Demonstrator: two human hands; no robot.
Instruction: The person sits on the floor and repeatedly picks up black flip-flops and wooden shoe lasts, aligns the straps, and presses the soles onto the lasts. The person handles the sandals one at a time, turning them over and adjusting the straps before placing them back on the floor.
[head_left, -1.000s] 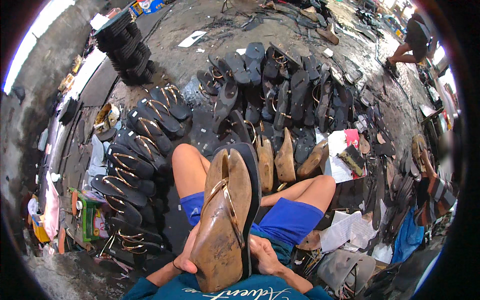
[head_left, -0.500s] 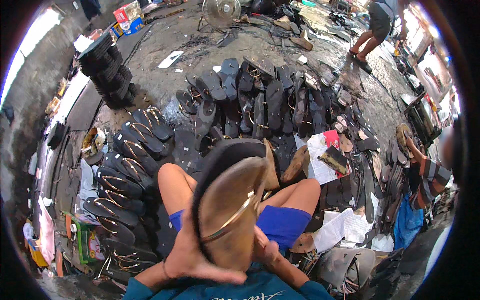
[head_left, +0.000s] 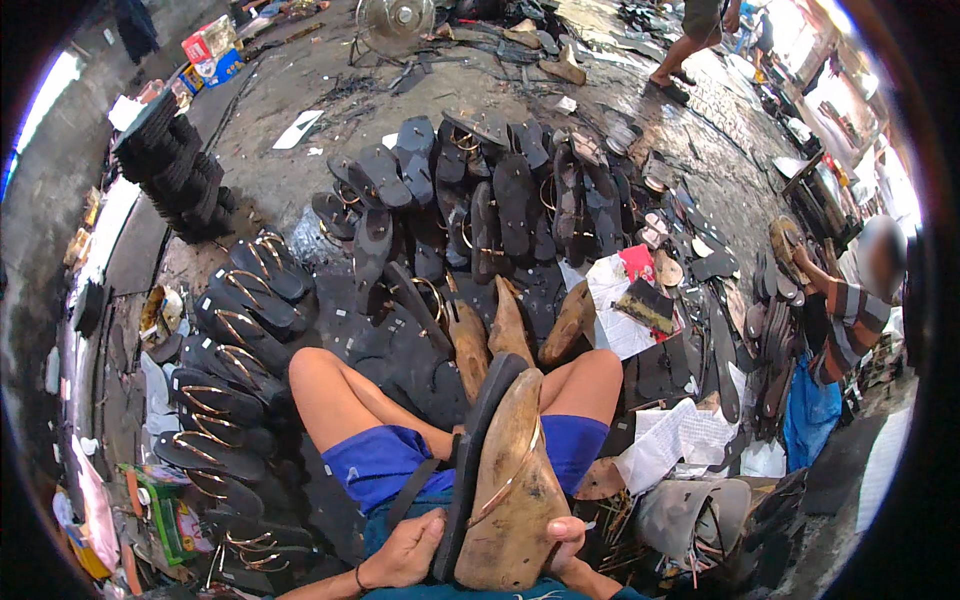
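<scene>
In front of my lap stands a wooden shoe last (head_left: 515, 490), with a black sandal sole (head_left: 482, 450) along its left side and a thin gold strap (head_left: 508, 488) across it. My right hand (head_left: 570, 550) grips the last low on its right side, thumb showing on the wood. Closed beside the sole, my left hand (head_left: 407, 548) pinches a dark flat strip (head_left: 412, 490) that slants up toward the sole. Whether the strip joins the sole I cannot tell. More wooden lasts (head_left: 508, 320) lie just beyond my legs.
Finished-looking black sandals with gold straps (head_left: 215, 400) line my left. Several dark sandals (head_left: 515, 205) stand ahead, and a stack of black soles (head_left: 170, 165) rises at far left. White paper (head_left: 610, 295) lies right. A co-worker's arm (head_left: 815, 275) holds a sandal; another person's legs (head_left: 675, 65) show behind.
The last and sole have come down toward my lap and turned more upright. My left hand has left the sole's side and now holds the dark strip; my right hand stays on the last.
</scene>
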